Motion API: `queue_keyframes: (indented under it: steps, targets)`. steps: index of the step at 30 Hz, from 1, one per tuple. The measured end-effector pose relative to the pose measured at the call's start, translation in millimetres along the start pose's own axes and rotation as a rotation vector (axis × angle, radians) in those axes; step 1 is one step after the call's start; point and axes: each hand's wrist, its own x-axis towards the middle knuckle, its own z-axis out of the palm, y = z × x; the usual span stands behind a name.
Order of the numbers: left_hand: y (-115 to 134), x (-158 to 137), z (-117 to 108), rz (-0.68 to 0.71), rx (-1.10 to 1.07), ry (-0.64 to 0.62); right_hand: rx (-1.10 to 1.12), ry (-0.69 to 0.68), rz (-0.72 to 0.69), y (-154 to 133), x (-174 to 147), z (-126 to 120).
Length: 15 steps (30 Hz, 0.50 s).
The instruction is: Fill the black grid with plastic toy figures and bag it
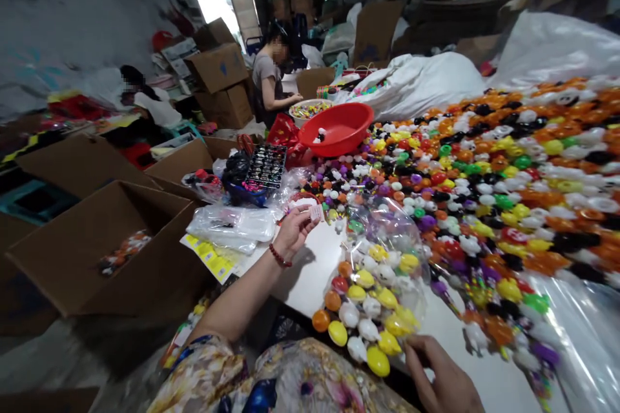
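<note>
R hand (443,377) pinches the near end of a clear bag of toys (375,287), fingers together on the plastic. Bag lies on the white desk (310,271), long axis running from near edge away toward the toy pile (508,174). L hand (295,229) clamps a small white tag (314,210), w/ red bowl (339,129) beyond

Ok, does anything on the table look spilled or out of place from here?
Nothing looks damaged. The toys lie in a loose heap across the table, none seen over its edge. The red basin sits tilted on the heap. The right hand holds the filled bag; the left hand holds a small card.
</note>
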Motion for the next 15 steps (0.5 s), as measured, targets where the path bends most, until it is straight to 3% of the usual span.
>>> queue_keyframes:
  steps: [5,9,13,15]
  targets:
    - [5,-51,10,-0.133,-0.013,-0.097,-0.043,0.039,-0.042,-8,3,5]
    - [2,-89,15,-0.156,0.131,-0.193,-0.114,0.224,-0.179,-18,8,7]
    - [-4,-122,22,-0.088,0.426,-0.405,-0.222,0.330,-0.264,-27,13,12]
    - [-9,-133,28,0.030,0.605,-0.508,-0.267,0.331,-0.284,-29,17,13]
